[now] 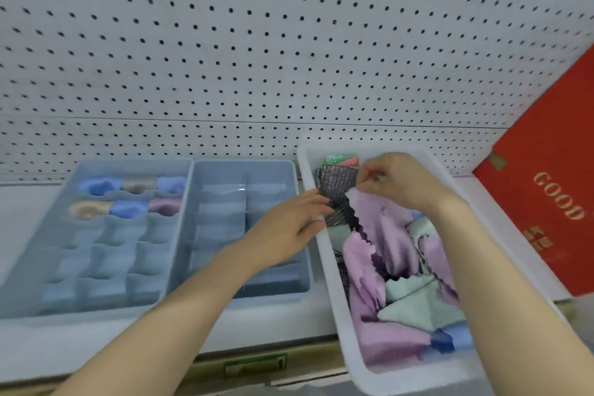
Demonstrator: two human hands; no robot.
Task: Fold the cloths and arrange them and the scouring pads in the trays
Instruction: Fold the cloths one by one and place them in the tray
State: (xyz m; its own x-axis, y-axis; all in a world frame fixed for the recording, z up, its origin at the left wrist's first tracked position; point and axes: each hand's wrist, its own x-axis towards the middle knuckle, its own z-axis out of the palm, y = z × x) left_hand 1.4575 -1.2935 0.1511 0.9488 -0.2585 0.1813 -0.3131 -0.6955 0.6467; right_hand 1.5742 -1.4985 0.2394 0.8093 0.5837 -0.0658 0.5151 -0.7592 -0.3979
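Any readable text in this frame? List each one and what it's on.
"GOOD": gold letters on the red box, running down its face.
Smaller gold characters below that on the same box: too blurred to read.
Green label on the shelf's front edge: blurred, unreadable.
No other text shows.

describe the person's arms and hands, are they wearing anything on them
Both are bare. The left forearm and right forearm show no sleeves as far up as the frame reaches. The left hand and right hand have no gloves, and no watch or bracelet shows at either wrist. The picture is too blurred to tell about rings.
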